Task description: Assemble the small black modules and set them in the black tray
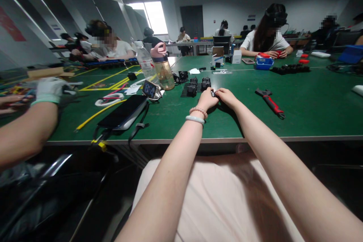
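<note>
My left hand (208,100), with a beaded bracelet and a pale bangle at the wrist, pinches a small black part (213,93) above the green table. Fingertips of my right hand (227,97) close on the same part from the right. Much of it is hidden by my fingers, so its exact kind does not show. Just beyond my hands lies a black ribbed tray (185,91) bearing several chunky black components (192,89). An adjustable wrench (270,103) with a red and black handle lies apart, to the right of my right hand.
To the left stand an amber bottle (165,75), a clear bottle (145,60), a small display (151,90) and a phone-like black device (123,112) with cables. A co-worker's gloved hand (48,90) is at far left. Across the table are a blue bin (264,64) and white boxes (236,56).
</note>
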Available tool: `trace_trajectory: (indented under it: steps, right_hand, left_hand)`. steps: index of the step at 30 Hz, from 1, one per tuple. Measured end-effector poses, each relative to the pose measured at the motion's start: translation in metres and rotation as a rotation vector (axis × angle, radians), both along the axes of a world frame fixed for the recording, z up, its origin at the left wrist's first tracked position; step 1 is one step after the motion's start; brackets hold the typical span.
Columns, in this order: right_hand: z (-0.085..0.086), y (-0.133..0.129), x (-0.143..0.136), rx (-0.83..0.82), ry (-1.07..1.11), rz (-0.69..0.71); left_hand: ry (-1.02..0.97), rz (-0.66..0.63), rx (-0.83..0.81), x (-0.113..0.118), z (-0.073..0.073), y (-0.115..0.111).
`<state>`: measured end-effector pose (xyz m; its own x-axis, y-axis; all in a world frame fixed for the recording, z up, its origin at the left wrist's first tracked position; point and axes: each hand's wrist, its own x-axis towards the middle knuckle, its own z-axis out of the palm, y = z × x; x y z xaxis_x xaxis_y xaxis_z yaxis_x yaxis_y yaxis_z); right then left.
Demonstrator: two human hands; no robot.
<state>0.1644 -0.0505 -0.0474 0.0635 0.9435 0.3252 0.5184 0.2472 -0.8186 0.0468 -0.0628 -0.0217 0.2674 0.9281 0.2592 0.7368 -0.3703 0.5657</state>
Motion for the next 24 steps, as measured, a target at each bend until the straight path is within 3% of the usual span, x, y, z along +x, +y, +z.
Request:
trace_trajectory:
  steps: [24]
  right_hand:
    - [-0.0061,0.0044,0.0008,0.048,0.05,0.032]
  left_hand:
    - [-0.003,-0.012,0.012,-0.0011,-0.0049,0.0052]
